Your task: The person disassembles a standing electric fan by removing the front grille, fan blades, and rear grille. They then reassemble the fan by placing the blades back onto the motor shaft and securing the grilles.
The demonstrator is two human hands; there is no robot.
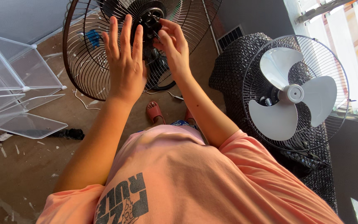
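While the left hand (125, 62) lies flat, fingers spread, gripping nothing, the right hand (171, 45) pinches the small, rigid hub (150, 20) of the light, springy wire fan guard (88, 62).

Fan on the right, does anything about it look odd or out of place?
Yes. The white three-blade fan has only its rear grille, so the blades are exposed, and it rests tilted on a black bubble-wrapped bundle instead of a stand.

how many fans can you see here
2. A dark wire-guard fan sits at the top centre, with the left hand and right hand at its hub. A white-bladed fan stands to the right. Others may be out of view.
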